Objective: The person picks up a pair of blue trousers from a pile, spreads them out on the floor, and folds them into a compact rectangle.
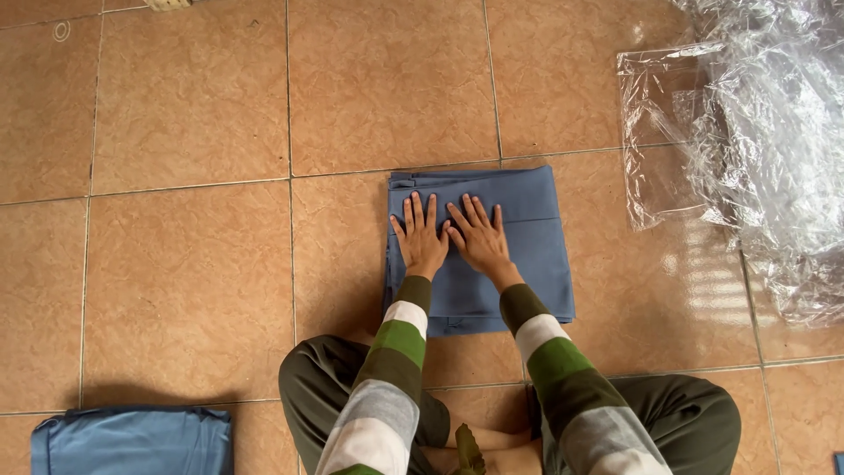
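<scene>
Head view, looking down at a tiled floor [193,281] of tan square tiles with pale grout lines.

Folded blue cloth [519,255]: lies flat on the floor directly ahead of the seated person, roughly rectangular, its far edge along a grout line. A fold seam runs across its upper part. Layer edges show at its left side and near edge.

Left hand [420,237]: palm down on the cloth, fingers spread wide and straight, pointing away from the body. Holds nothing; pressed flat on the fabric near the cloth's left edge.

Right hand [479,236]: palm down beside the left, fingers also spread wide, angled slightly left. Thumb tips of the two hands are close together; contact between them cannot be told. Holds nothing.

Both forearms wear sleeves [391,378] striped green, white and grey. Crossed legs in dark olive trousers [316,387] sit at the near edge of the view.

Surroundings: a heap of clear plastic bags [756,141] lies to the right of the cloth, near but apart from it, crinkled and glossy. A second blue folded piece [132,440] lies at the near left corner of the view, well apart. Nothing lies between hands and cloth.
</scene>
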